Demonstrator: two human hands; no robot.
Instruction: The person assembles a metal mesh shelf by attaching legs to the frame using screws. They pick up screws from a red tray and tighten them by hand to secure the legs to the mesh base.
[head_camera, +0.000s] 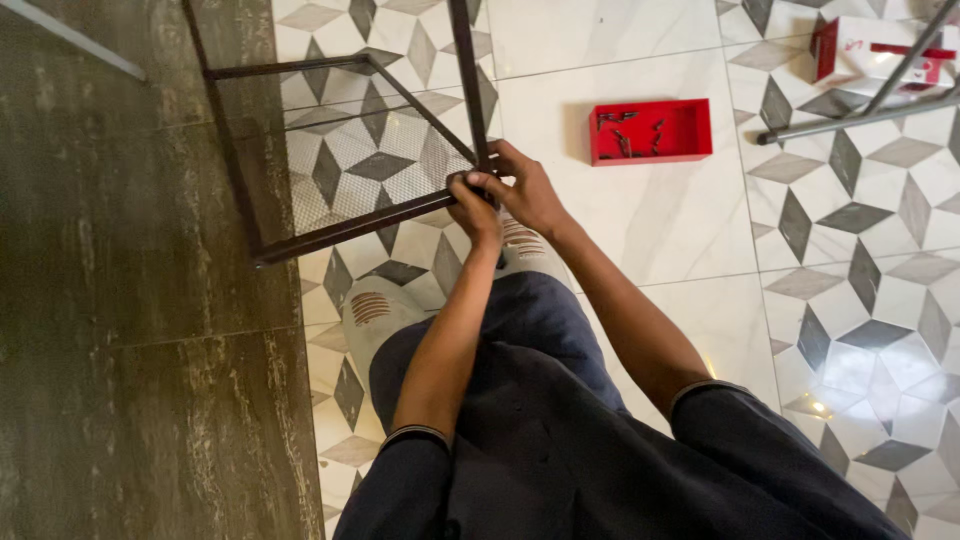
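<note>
Both hands meet at the near right corner of a dark metal frame (340, 140): left hand (475, 210) and right hand (528, 190) curl tight around its upright, a red tray (650, 131) lying on the floor beyond.

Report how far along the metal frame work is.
Done: mesh shelf sits inside the dark metal frame. In hand: left hand and right hand grip its corner joint. Left: small dark pieces remain in the red tray.
</note>
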